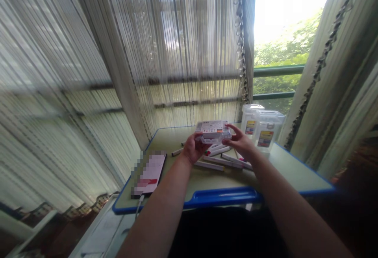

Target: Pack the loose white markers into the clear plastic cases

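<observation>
Sheer striped curtains (183, 45) — parted at a bright window (283, 26) — behind a blue-edged table (291, 171)

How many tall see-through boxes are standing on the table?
2. The nearer box stands on the right of the table, beyond the right hand. The farther box is behind it, slightly left, partly covered.

The light is daylight and comes from the window opening (291, 4) at the upper right, where the sky is burnt to pure white. Softer light passes through the sheer, striped, pale curtain (189, 45). The lower corners are dim, and the bottom centre is almost black. Toward the edges the picture is stretched and smeared. Square pixel blocks cover part of the flat phone (152, 171). On the clear plastic box (213, 131), the small print is too soft for reading.
</observation>
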Available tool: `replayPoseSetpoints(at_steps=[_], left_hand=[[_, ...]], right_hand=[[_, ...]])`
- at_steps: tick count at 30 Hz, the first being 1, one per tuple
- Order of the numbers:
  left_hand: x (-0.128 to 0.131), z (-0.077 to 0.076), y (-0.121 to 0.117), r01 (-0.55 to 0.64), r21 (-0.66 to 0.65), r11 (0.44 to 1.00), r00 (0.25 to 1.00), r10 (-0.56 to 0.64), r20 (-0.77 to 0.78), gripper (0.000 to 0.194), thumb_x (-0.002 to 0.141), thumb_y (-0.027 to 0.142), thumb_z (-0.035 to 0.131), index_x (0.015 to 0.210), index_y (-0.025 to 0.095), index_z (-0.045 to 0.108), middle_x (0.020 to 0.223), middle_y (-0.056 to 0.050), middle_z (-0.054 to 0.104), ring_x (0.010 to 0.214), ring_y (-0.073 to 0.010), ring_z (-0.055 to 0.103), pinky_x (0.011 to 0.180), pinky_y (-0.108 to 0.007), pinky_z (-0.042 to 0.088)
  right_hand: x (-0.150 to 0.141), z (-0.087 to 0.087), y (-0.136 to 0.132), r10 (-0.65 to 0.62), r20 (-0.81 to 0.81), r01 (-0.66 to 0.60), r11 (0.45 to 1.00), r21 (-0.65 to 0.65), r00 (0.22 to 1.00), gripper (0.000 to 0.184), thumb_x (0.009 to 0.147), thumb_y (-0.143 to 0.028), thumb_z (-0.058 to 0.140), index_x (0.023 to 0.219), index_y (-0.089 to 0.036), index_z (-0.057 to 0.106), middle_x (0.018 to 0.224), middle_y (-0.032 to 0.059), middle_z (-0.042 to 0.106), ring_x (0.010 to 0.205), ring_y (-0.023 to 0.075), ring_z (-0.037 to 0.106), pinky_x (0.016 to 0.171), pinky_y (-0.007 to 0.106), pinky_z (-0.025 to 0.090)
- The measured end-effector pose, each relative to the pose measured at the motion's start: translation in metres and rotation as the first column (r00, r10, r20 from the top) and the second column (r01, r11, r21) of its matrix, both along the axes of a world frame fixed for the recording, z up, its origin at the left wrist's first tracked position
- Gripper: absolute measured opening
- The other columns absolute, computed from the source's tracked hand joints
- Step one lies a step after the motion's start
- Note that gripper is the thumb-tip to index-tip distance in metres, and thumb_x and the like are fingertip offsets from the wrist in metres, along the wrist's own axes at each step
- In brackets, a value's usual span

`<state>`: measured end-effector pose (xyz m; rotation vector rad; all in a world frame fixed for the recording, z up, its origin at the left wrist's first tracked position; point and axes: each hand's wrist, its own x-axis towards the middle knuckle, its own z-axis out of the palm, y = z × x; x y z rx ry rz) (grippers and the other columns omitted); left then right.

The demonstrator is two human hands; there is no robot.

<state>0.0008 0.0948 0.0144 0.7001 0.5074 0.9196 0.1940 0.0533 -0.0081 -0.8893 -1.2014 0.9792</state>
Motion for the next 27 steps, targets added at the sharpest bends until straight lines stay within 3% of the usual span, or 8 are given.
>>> replayPoseSetpoints(at_steps=[5, 11, 27], left_hand=[[-0.0001, -0.0021, 0.0034, 0.009, -0.062, 0.998, 1.0, -0.009, 0.001, 0.025, 0.081, 0.017, 0.05, 0.1, 0.005, 0.063, 0.076, -0.01, 0.072, 0.067, -0.0182, 0.069, 0.057, -0.027, 0.059], [-0.0002, -0.0032, 0.0069, -0.08, -0.142, 0.987, 0.997, 0.081, 0.005, 0.027, 0.08, 0.018, 0.051, 0.101, 0.006, 0.063, 0.068, -0.009, 0.07, 0.058, -0.0171, 0.067, 0.052, -0.025, 0.057], [-0.0004, 0.0004, 0.0047, -0.052, -0.073, 0.996, 0.999, 0.053, 0.011, 0.029, 0.081, 0.017, 0.05, 0.106, 0.007, 0.062, 0.074, -0.008, 0.072, 0.064, -0.0161, 0.068, 0.055, -0.024, 0.058]], right_hand=[[0.0013, -0.0018, 0.0014, -0.012, 0.023, 0.012, 1.0, -0.016, 1.0, 0.083, 0.049, -0.03, 0.086, 0.124, -0.022, 0.053, 0.068, -0.002, 0.071, 0.066, 0.0156, 0.066, 0.069, 0.03, 0.052], [0.0018, -0.0011, -0.0001, 0.108, 0.079, -0.106, 0.994, -0.03, 0.991, 0.085, 0.057, -0.033, 0.083, 0.133, -0.024, 0.045, 0.083, 0.0032, 0.075, 0.08, 0.0187, 0.069, 0.078, 0.035, 0.052], [-0.0016, -0.0005, -0.0027, 0.054, 0.038, -0.055, 0.998, 0.032, 0.998, 0.075, 0.058, -0.033, 0.082, 0.126, -0.022, 0.052, 0.081, 0.0023, 0.074, 0.078, 0.018, 0.068, 0.078, 0.034, 0.051]])
